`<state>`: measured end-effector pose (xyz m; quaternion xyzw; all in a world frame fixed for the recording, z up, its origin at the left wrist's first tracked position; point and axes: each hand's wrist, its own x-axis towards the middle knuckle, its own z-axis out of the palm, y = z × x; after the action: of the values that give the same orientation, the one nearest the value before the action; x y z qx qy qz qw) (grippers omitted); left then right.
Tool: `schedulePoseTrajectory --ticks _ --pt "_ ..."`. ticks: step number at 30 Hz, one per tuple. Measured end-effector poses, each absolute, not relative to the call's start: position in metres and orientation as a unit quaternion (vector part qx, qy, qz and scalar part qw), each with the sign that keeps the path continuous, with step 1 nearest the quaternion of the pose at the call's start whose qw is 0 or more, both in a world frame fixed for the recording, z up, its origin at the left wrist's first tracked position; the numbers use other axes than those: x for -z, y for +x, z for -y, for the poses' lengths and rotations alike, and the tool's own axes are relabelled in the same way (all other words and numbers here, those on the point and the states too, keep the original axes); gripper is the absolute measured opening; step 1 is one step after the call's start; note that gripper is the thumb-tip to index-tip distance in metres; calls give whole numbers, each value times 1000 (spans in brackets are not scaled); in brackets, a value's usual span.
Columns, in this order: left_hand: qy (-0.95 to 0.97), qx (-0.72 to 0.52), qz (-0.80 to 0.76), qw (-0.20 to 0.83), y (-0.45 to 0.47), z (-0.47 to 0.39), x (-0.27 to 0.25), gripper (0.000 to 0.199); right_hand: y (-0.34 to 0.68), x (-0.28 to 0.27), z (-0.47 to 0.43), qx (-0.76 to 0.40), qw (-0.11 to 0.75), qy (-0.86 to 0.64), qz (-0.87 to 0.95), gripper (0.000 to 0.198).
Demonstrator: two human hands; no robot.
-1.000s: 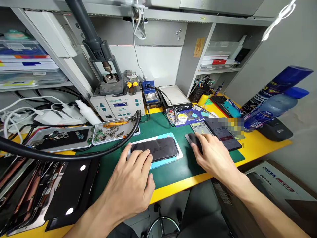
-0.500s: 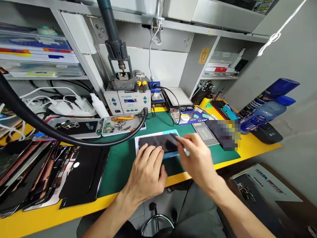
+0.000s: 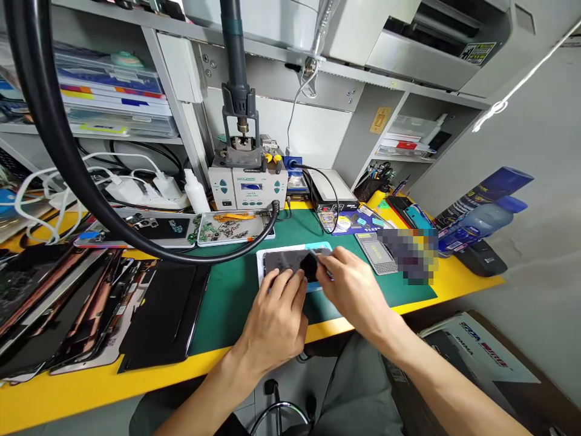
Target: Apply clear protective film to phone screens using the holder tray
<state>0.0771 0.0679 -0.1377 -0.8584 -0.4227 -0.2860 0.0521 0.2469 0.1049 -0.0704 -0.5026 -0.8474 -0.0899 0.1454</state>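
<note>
Seen from the room: the phone (image 3: 282, 260) lies on the green mat (image 3: 229, 309), left of the perforated plate (image 3: 376, 253). The left hand (image 3: 275, 321) is unclenched, fingertips at the phone's near edge. The right hand (image 3: 356, 281), just beside, pinches a thin dark piece (image 3: 310, 265) over the phone's right part.

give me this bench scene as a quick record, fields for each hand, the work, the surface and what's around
Left hand: fingertips on the dark flat panel
Right hand: pinching a thin dark piece at the panel's right part; contact unclear
Under panel: white-and-blue pad
Surface: green mat on yellow bench
Behind: grey control box, tray of small parts
To the right: perforated plate
To the left: dark slabs
</note>
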Motion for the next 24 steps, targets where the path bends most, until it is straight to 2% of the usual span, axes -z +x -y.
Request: schedulePoseTrajectory --ticks 3,8,12,15,24 --pt "-856 298 416 75 77 -68 140 44 238 74 -104 73 143 -458 874 19" --pt "-850 304 425 74 78 -69 143 48 263 68 -122 67 127 -518 843 19" --pt "-852 306 420 64 82 -70 141 50 281 63 -127 56 157 -418 893 22" --pt "-858 300 413 59 83 -70 142 51 275 66 -128 43 115 -351 928 26" --pt "-856 302 413 73 83 -69 143 50 268 66 -140 43 99 -339 935 22"
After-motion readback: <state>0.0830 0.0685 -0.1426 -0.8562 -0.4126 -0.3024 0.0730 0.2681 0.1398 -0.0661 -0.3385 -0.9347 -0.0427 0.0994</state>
